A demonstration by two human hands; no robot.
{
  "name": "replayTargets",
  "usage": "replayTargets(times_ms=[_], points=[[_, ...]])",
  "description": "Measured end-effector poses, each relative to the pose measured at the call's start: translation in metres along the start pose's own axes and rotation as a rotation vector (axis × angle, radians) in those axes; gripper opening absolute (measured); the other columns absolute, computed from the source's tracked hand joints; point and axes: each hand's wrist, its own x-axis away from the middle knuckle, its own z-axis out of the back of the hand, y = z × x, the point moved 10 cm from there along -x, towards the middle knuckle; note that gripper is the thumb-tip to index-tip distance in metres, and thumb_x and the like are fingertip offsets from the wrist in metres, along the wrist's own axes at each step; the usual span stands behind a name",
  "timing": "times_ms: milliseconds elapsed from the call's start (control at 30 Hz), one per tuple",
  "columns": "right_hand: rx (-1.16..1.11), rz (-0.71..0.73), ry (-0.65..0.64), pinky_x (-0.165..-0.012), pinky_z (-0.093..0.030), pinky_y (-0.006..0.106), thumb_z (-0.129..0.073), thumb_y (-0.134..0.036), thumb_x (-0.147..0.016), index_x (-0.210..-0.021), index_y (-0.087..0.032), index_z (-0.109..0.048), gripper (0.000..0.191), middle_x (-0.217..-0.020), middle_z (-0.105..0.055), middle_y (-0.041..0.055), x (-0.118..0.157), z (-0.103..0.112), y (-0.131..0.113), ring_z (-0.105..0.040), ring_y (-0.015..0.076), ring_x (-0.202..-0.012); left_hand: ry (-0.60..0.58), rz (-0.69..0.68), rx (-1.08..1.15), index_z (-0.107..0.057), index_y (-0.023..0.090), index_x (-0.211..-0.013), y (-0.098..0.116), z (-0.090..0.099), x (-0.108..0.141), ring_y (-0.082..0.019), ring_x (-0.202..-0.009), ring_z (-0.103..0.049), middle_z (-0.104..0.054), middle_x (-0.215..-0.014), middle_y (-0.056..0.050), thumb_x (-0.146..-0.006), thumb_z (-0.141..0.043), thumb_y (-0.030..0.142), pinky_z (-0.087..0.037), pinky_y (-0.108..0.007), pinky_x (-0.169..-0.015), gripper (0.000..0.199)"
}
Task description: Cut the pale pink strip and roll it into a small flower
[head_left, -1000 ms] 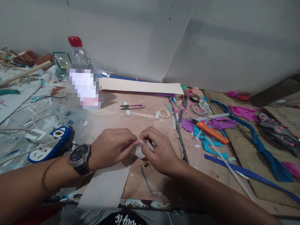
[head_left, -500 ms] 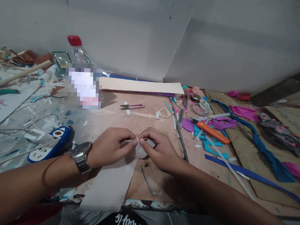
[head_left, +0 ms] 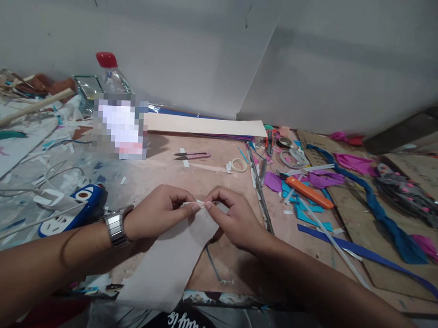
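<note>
A long white strip (head_left: 164, 263) of paper or thin cloth runs from between my hands down over the table's front edge. My left hand (head_left: 162, 212) pinches the strip's far end between thumb and fingers. Right beside it, my right hand (head_left: 234, 215) pinches the same end, the fingertips of both hands nearly touching. The far edge looks narrowly folded or gathered there. Beyond the hands lie small pink-handled snips (head_left: 192, 155) and a roll of tape (head_left: 239, 165).
A blue and white power strip (head_left: 73, 211) with cables lies left. At the back stand a red-capped bottle (head_left: 115, 79) and a blurred, pixelated object. An orange cutter (head_left: 310, 191), coloured scraps and a blue ribbon (head_left: 377, 204) lie right.
The white strip's upper part has spread to the right below my right hand, covering more of the table. My hands keep pinching its far edge, with slightly more of that edge showing.
</note>
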Motion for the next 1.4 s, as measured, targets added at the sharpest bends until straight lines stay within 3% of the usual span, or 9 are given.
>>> replayTargets(times_ms=[233,400,567,867,1067,1233,1400], points=[[-0.039,-0.024,0.023,-0.068,-0.049,0.026,-0.061,-0.027,-0.094,-0.086,-0.018,-0.068,0.014,-0.084,-0.071,0.0028,-0.001,0.001,0.005,-0.065,0.0161,-0.078,-0.031,0.004,-0.059,-0.074,0.013,-0.084,-0.003,-0.003,-0.001,-0.013,-0.067,-0.052,-0.066,-0.075,-0.001,-0.097,-0.057,0.039,-0.04,-0.024,-0.063,0.033],[-0.046,0.011,-0.012,-0.084,-0.054,0.032,-0.063,-0.03,-0.094,-0.109,-0.019,-0.074,0.021,-0.104,-0.077,0.0063,-0.001,0.0,0.001,-0.071,0.0202,-0.095,-0.055,0.024,-0.057,-0.068,0.015,-0.076,-0.004,-0.006,-0.001,-0.011,-0.063,-0.045,-0.055,-0.066,0.003,-0.097,-0.057,0.041,-0.034,-0.023,-0.059,0.035],[-0.047,0.018,-0.041,-0.077,-0.055,0.03,-0.07,-0.024,-0.089,-0.094,-0.018,-0.078,0.011,-0.093,-0.079,0.0055,-0.002,-0.004,-0.001,-0.072,0.0185,-0.085,-0.109,0.033,0.009,-0.066,0.014,-0.078,-0.005,-0.012,0.001,-0.01,-0.062,-0.037,-0.044,-0.066,0.004,-0.096,-0.057,0.047,-0.029,-0.022,-0.056,0.039],[-0.051,0.137,-0.075,-0.072,-0.054,0.026,-0.069,-0.017,-0.089,-0.096,-0.02,-0.079,0.013,-0.091,-0.078,0.0059,0.0,-0.004,-0.013,-0.072,0.0154,-0.08,-0.234,0.124,0.255,-0.062,0.016,-0.079,-0.011,-0.022,0.0,-0.009,-0.06,-0.036,-0.044,-0.067,0.005,-0.092,-0.061,0.037,-0.028,-0.023,-0.056,0.025],[-0.033,0.253,-0.08,-0.061,-0.052,0.022,-0.066,-0.011,-0.087,-0.098,-0.022,-0.079,0.02,-0.09,-0.075,0.0057,0.003,-0.002,-0.025,-0.069,0.014,-0.077,-0.26,0.149,0.305,-0.06,0.017,-0.079,-0.006,-0.022,0.001,-0.009,-0.061,-0.039,-0.045,-0.067,0.005,-0.088,-0.064,0.033,-0.032,-0.022,-0.056,0.019],[0.008,0.307,-0.066,-0.062,-0.053,0.024,-0.064,-0.011,-0.088,-0.098,-0.021,-0.077,0.019,-0.09,-0.074,0.006,0.005,-0.001,-0.031,-0.069,0.015,-0.078,-0.177,0.093,0.312,-0.069,0.019,-0.083,0.0,-0.014,-0.001,-0.012,-0.073,-0.054,-0.062,-0.077,0.001,-0.095,-0.058,0.04,-0.045,-0.023,-0.07,0.027],[0.06,0.326,-0.076,-0.061,-0.053,0.024,-0.063,-0.01,-0.089,-0.103,-0.021,-0.076,0.022,-0.092,-0.074,0.0065,0.006,-0.003,-0.033,-0.068,0.0145,-0.076,-0.115,0.138,0.345,-0.069,0.019,-0.083,-0.011,-0.011,-0.002,-0.013,-0.072,-0.054,-0.063,-0.077,0.0,-0.091,-0.065,0.044,-0.045,-0.026,-0.07,0.026]])
